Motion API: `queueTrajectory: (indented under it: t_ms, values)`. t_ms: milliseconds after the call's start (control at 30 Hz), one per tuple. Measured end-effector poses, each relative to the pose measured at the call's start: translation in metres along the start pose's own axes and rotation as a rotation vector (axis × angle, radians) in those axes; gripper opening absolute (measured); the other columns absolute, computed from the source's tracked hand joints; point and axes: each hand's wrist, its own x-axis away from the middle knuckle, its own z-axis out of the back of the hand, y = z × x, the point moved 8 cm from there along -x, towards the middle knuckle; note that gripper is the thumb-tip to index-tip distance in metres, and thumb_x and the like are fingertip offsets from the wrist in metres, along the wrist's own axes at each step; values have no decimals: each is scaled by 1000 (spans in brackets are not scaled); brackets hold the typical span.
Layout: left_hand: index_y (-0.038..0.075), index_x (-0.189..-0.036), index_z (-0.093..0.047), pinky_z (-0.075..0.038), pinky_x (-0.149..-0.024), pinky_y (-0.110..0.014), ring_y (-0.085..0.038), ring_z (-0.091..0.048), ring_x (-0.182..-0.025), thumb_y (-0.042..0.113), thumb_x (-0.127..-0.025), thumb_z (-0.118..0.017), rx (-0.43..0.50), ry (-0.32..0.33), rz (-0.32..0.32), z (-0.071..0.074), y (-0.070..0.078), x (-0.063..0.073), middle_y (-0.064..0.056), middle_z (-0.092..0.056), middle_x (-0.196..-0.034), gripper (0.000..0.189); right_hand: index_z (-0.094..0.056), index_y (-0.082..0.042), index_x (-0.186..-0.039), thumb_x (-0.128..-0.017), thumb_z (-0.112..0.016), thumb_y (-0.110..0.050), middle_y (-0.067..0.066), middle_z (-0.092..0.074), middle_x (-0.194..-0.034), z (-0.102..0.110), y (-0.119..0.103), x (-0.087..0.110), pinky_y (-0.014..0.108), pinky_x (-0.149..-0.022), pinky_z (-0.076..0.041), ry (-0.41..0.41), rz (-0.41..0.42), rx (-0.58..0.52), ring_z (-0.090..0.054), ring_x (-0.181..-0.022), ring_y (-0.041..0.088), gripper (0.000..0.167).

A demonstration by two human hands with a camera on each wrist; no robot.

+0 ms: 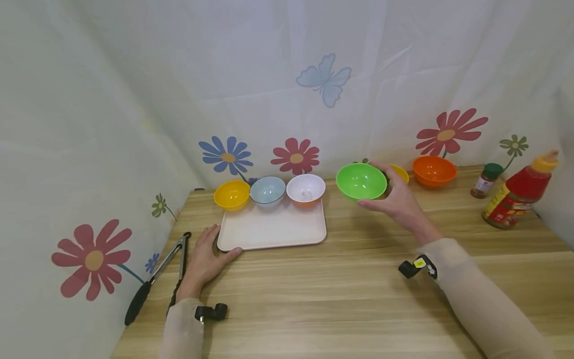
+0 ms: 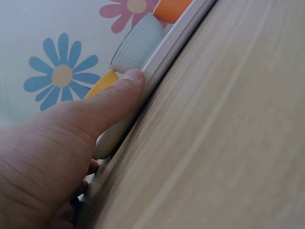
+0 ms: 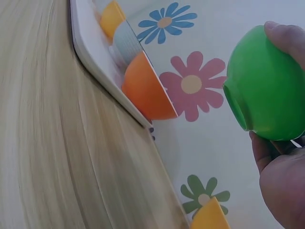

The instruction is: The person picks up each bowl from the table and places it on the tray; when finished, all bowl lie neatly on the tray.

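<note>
My right hand (image 1: 399, 202) holds a green bowl (image 1: 361, 181) by its right side, raised above the table, thumb and fingers spread along its wall. In the right wrist view the green bowl (image 3: 267, 86) shows its outside and foot ring. My left hand (image 1: 210, 257) rests at the near left corner of a white tray (image 1: 273, 232); its straight thumb (image 2: 116, 98) touches the tray's front rim. Along the tray's back stand a yellow bowl (image 1: 232, 195), a light blue bowl (image 1: 268, 191) and a bowl white inside and orange outside (image 1: 306, 189).
Black-handled tongs (image 1: 159, 271) lie left of my left hand. Behind my right hand is another yellow bowl (image 1: 399, 173), partly hidden, beside an orange bowl (image 1: 434, 171). A green-capped jar (image 1: 486, 180) and a red sauce bottle (image 1: 520, 192) stand far right. A flowered curtain hangs behind the table.
</note>
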Motion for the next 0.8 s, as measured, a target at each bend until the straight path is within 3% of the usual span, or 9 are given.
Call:
queueTrajectory:
  t_ms: [133, 333, 433, 633, 800]
  values:
    - [5, -175, -30, -13, -136, -73, -49, -9, -171, 73, -92, -80, -5, -1, 5, 0, -1, 1, -25, -21, -183, 118, -34, -10, -173, -90, -95, -13, 8, -39, -177, -10, -5, -4, 47, -131, -43, -11, 20, -24, -45, -153, 33, 103]
    - [3, -174, -30, -14, -137, -72, -50, -10, -171, 74, -92, -79, -9, 4, -13, 1, 1, 1, -26, -22, -182, 119, -35, -13, -173, -90, -96, -17, 9, -40, -173, -23, -11, -10, 56, -131, -42, -18, 19, -33, -46, -152, 33, 103]
    - [2, -174, -31, -14, -137, -72, -50, -11, -170, 74, -93, -80, -4, 6, -22, 2, 2, 1, -27, -23, -182, 119, -36, -14, -172, -89, -97, -17, 9, -44, -169, -30, -13, -13, 54, -130, -45, -25, 23, -58, -49, -149, 33, 103]
    - [4, -173, -34, -14, -137, -72, -51, -11, -170, 72, -92, -82, 24, 14, -40, 2, 1, 0, -27, -25, -181, 116, -37, -10, -170, -88, -96, -10, 8, -48, -165, -50, -18, -20, 39, -128, -48, -57, 52, -143, -51, -147, 31, 101]
    - [5, -173, -35, -14, -137, -73, -51, -11, -170, 74, -91, -81, 31, 12, -39, 1, 0, -1, -27, -24, -182, 117, -37, -7, -169, -87, -96, -6, 9, -49, -165, -67, -25, -23, 39, -128, -48, -80, 80, -182, -51, -147, 31, 101]
